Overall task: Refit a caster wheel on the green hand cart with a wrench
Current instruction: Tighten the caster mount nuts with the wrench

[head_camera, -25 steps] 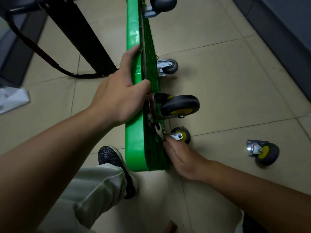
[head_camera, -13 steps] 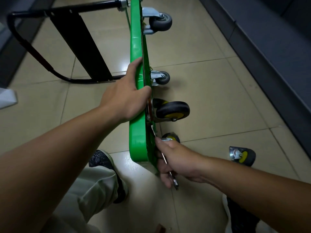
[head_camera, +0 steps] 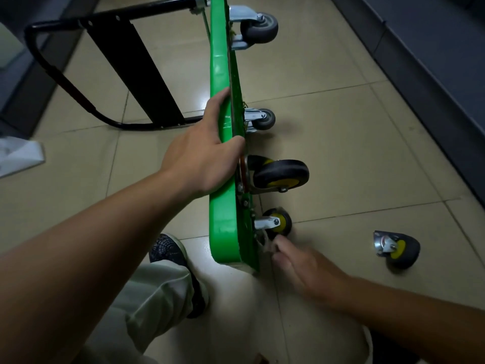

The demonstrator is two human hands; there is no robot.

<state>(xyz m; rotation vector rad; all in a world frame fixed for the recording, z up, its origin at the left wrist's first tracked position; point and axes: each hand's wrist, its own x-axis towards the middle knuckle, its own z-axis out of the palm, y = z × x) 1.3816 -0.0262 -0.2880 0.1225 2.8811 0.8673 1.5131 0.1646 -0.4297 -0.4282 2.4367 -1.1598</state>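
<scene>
The green hand cart (head_camera: 223,219) stands on its side on the tiled floor, wheels pointing right. My left hand (head_camera: 202,158) grips the deck's upper edge, thumb over the underside. Just below it, a large black caster with a yellow hub (head_camera: 280,174) is mounted on the underside. Lower down sits a smaller yellow-hub caster (head_camera: 277,223). My right hand (head_camera: 301,269) is blurred just under that caster, fingers curled round the wrench (head_camera: 264,243), whose pale head shows at the cart's underside. Most of the wrench is hidden.
A loose caster (head_camera: 396,249) lies on the floor to the right. Two grey casters (head_camera: 258,27) (head_camera: 263,119) sit at the cart's far end. The black folded handle (head_camera: 52,64) lies at left, a dark wall base (head_camera: 433,61) at right, and my shoe (head_camera: 170,254) by the cart's near corner.
My right hand has swung the wrench from hanging down below the cart corner up toward the small caster's mount. My left hand keeps its grip on the deck.
</scene>
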